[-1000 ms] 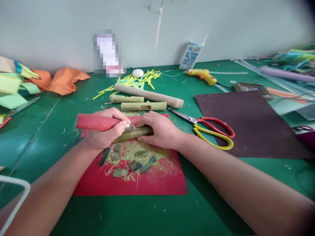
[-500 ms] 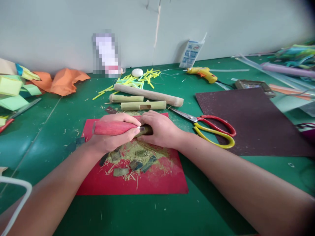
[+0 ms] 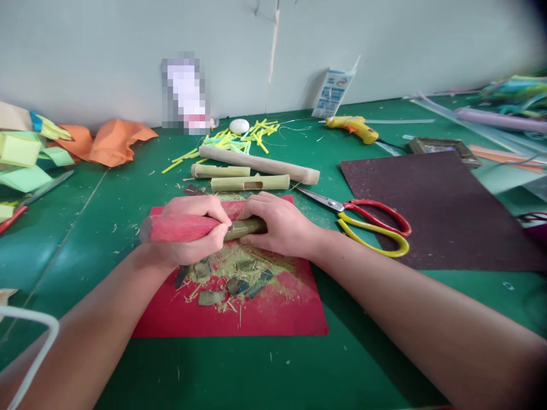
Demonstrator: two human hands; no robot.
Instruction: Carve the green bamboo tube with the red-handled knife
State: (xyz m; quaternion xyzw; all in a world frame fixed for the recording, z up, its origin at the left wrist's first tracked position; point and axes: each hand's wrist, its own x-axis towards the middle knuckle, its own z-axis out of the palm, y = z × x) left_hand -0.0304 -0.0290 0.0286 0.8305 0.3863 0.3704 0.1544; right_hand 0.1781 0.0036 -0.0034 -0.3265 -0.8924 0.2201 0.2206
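Head cam, the only view here. Compared with half a second back, the left hand [image 3: 190, 236] has slid the red-handled carving tool [image 3: 177, 228] back to the left, so the butt of the handle now pokes out further past the knuckles, about like it did a full second ago. The short greenish-brown bamboo stick [image 3: 245, 227] hasn't budged: it lies flat across the upper part of the red paper sheet [image 3: 273, 310], pinned down by the right hand [image 3: 277, 225]. Everything else on the table looks to be in the same spot.

Hand states: left hand is wrapped tight around the tool handle, right hand is closed over the right end of the stick, pressing it to the sheet. The two hands sit close together, thumbs nearly meeting.

What you can't see: the blade is almost entirely buried under the left fingers, so I can't tell where it meets the stick. The right end of the stick is covered by the right palm too. A pile of green shavings and bark chips [image 3: 233, 276] sits on the sheet just below the hands.

Behind them lie a pale bamboo tube with a rectangular slot [image 3: 250, 183] and a longer tan wooden stick [image 3: 260, 164]. Red-and-yellow-handled scissors [image 3: 367, 225] lie open to the right, partly on a dark brown sheet [image 3: 440, 210]. A white curved thing at bottom left is cut off by the frame, and a patch by the wall is pixelated.
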